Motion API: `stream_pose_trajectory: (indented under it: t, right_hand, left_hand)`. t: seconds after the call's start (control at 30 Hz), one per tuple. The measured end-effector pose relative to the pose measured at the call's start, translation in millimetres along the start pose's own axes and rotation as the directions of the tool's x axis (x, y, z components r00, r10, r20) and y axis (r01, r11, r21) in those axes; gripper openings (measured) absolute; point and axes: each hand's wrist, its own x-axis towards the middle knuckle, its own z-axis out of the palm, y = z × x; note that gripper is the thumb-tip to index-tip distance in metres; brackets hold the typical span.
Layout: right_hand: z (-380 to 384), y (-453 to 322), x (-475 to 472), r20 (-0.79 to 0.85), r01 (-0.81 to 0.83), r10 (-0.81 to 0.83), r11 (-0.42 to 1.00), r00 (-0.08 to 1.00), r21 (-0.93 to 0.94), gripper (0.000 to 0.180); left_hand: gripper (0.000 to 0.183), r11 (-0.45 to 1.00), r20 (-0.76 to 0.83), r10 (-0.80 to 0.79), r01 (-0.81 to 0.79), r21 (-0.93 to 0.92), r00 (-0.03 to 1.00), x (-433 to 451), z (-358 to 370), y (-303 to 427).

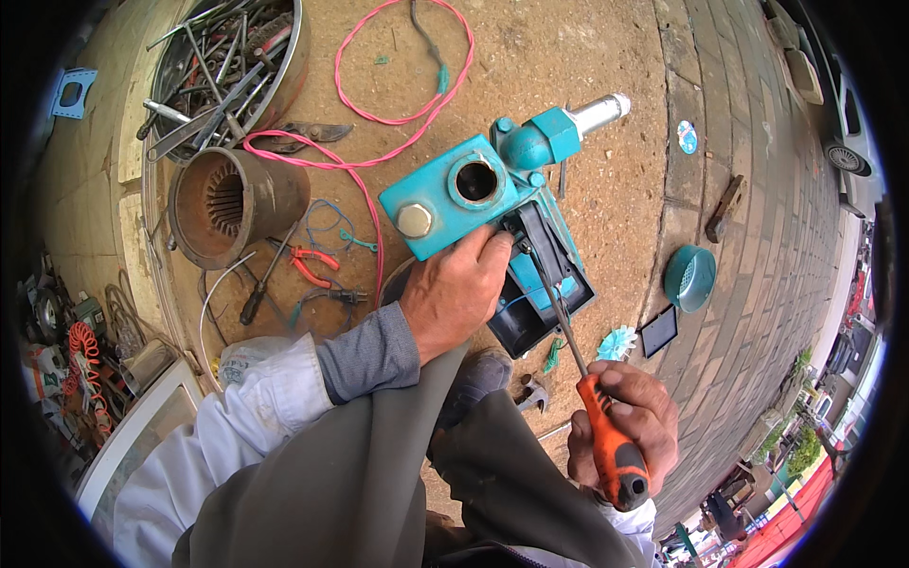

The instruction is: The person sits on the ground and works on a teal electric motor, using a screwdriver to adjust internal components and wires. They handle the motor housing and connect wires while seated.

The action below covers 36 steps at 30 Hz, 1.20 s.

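Note:
My right hand (628,429) holds a screwdriver (614,440) by its orange and black handle. The long shaft reaches up-left into an open black plastic box (525,334) on the side of a teal water pump (454,192), and its tip is near a small fitting there. My left hand (458,284) rests at the pump's lower edge, fingertips at the corner of the box; whether they grip something small is hidden. A thin blue wire crosses inside the box. The pump has a round open port, a brass-coloured hex plug (414,221) and a metal pipe (600,115).
Left lie a metal basin of tools (302,64), a motor stator housing (277,192), red-handled pliers (312,266), another screwdriver (256,302) and pink cable (380,234). Right are a teal round cover (690,278), a fan impeller (616,343) and a black lid (659,331). A hammer (532,394) lies near my shoe.

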Motion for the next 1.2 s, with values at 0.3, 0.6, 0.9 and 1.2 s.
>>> stream_pose_trajectory:
  t: [0.3,0.6,0.9,1.2]
  right_hand:
    - [-2,5,-2,0.035,0.003,-0.002,1.0,0.999,-0.021,0.039]
    - [-4,9,0,0.074,0.027,-0.026,0.999,0.997,-0.02,0.036]
    - [-8,-1,8,0.123,-0.016,0.027,0.996,0.992,-0.084,0.036]
    - [1,-1,5,0.068,0.045,-0.037,0.993,0.997,-0.114,0.032]
  left_hand:
    - [0.024,1.0,0.01,-0.023,0.023,-0.02,1.0,0,-1,1]
    - [0.024,1.0,0.013,-0.012,0.012,-0.02,1.0,1,-1,1]
    - [0.022,1.0,-0.017,0.023,-0.023,-0.014,1.0,-1,0,1]
    - [0.023,1.0,-0.058,0.018,-0.018,-0.005,0.998,-1,3,-1]
